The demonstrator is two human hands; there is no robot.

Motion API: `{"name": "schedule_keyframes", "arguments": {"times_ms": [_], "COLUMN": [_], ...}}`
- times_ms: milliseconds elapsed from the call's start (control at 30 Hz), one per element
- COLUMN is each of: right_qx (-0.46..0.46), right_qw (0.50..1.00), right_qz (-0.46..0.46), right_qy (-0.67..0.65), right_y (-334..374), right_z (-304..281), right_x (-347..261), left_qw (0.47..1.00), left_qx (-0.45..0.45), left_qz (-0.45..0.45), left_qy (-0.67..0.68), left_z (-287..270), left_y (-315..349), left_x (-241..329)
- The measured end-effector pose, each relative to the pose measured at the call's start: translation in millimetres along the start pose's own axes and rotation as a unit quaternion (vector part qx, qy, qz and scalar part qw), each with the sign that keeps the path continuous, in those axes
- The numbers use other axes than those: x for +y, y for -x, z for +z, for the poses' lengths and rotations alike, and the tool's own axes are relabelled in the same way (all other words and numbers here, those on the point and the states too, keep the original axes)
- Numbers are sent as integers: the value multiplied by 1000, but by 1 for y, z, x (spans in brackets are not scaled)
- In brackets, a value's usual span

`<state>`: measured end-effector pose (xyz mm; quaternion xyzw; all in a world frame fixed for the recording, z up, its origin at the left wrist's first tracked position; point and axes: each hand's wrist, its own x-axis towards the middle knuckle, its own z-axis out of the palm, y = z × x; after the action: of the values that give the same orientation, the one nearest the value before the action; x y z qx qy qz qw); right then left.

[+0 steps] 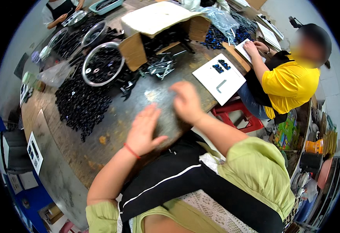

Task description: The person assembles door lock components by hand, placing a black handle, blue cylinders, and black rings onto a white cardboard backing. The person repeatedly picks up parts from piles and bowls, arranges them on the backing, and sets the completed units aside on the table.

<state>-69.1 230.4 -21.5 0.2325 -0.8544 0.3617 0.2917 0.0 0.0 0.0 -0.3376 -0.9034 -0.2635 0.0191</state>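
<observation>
My left hand point(142, 132) hovers over or rests on the worn metal tabletop point(115, 151), its fingers stretched out and thumb apart. It holds nothing. To its right, my right hand point(188, 104) is partly smeared by motion. Its fingers point leftward, apart from the thumb, and nothing shows in them. Just beyond both hands lies a loose heap of silvery metal pieces point(161, 66). A white board point(232, 83) is at the table edge right of my right hand, bearing small blue-black parts point(221, 66) and a grey strip point(221, 86).
A large heap of small black parts point(80, 105) spreads at the left, with a metal-rimmed bowl point(85, 72) among it. Behind stands an open cardboard box point(133, 52). A person in yellow point(290, 81) works at the right, above a red stool point(247, 120); others work across the table.
</observation>
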Motion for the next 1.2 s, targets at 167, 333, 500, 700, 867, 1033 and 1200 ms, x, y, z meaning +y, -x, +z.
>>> {"name": "schedule_keyframes", "arguments": {"times_ms": [167, 333, 500, 700, 867, 1033, 1200], "right_qx": [38, -13, 12, 13, -66, -190, -211], "right_qw": [891, 833, 857, 916, 947, 952, 963], "right_qz": [260, 429, 421, 345, 285, 220, 165], "right_qy": [369, 350, 297, 203, 133, 95, 37], "right_y": [32, 33, 33, 57, 60, 64, 62], "right_z": [-138, -187, -187, -158, -121, -78, -41], "right_x": [185, 252, 249, 200, 131, 63, 14], "left_qw": [989, 983, 981, 988, 992, 984, 964], "left_qx": [-105, -148, -166, -145, -94, -29, 39], "left_qz": [95, 111, 99, 42, -21, -141, -232], "left_qy": [43, -3, -10, 30, 76, 107, 121], "left_z": [87, 128, 132, 97, 56, 25, 14], "left_y": [-125, -185, -187, -130, -53, 41, 108], "left_x": [60, 79, 68, 46, 28, 10, 9]}}
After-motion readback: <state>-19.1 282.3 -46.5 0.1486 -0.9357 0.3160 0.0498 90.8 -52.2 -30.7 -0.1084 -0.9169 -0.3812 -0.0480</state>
